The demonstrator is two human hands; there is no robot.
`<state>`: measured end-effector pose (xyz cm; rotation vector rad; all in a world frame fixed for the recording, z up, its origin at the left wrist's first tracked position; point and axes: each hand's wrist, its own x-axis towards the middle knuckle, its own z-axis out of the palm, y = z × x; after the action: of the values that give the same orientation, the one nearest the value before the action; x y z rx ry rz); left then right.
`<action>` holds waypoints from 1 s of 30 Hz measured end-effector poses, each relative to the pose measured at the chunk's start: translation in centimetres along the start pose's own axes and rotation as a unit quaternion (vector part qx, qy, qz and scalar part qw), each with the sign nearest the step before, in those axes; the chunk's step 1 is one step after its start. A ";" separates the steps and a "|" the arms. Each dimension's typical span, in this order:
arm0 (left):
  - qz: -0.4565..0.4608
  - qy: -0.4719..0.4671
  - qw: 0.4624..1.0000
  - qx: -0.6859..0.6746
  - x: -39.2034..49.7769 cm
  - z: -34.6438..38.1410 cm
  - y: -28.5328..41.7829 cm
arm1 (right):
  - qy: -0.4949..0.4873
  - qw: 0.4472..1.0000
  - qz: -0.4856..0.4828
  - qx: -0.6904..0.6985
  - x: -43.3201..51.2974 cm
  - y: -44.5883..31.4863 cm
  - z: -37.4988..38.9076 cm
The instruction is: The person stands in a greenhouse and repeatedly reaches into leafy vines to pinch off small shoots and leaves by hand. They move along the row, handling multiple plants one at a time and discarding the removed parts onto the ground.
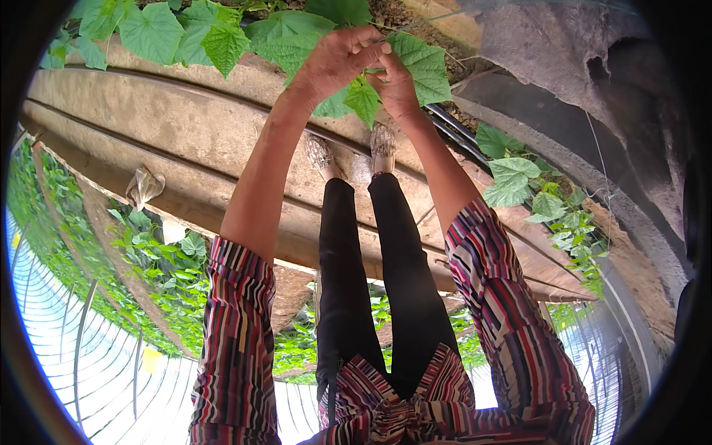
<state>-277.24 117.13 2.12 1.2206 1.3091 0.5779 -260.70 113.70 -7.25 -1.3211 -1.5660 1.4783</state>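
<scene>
My left hand point(342, 64) and my right hand point(396, 92) meet at the fingertips in the upper middle of the view. A thin green string point(425, 21) runs from the upper right into the pinched fingers; its exact course between them is hidden. Just under the fingers hangs a young leafy shoot point(362, 100) of a vine that looks like cucumber. Broad toothed leaves surround both hands, one large leaf point(423, 67) behind my right hand and another leaf point(292, 50) beside my left wrist.
Below the hands, my patterned shoes point(382, 140) stand on a concrete walkway point(167, 117) crossed by dark pipes point(183, 89). Black hoses point(453, 130) pass at the right, near a torn grey sheet point(534, 50). A crumpled plastic bag point(146, 188) lies at the walkway's left edge. Vine rows point(167, 278) grow beyond.
</scene>
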 end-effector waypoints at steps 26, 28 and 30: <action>-0.061 0.083 0.989 -0.104 -3.0 2.8 -3.2 | -0.022 0.994 0.056 0.088 4.2 1.4 -1.3; -0.071 0.104 0.986 -0.107 -3.2 3.7 -3.0 | 0.001 0.978 0.103 0.181 4.1 1.1 -0.6; -0.062 0.122 0.987 -0.089 -3.3 4.6 -2.3 | 0.033 0.956 0.177 0.232 3.9 1.3 -0.5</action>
<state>-274.51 111.93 0.58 0.9358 1.4911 0.7558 -261.15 117.33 -9.19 -1.3874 -0.8822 1.8534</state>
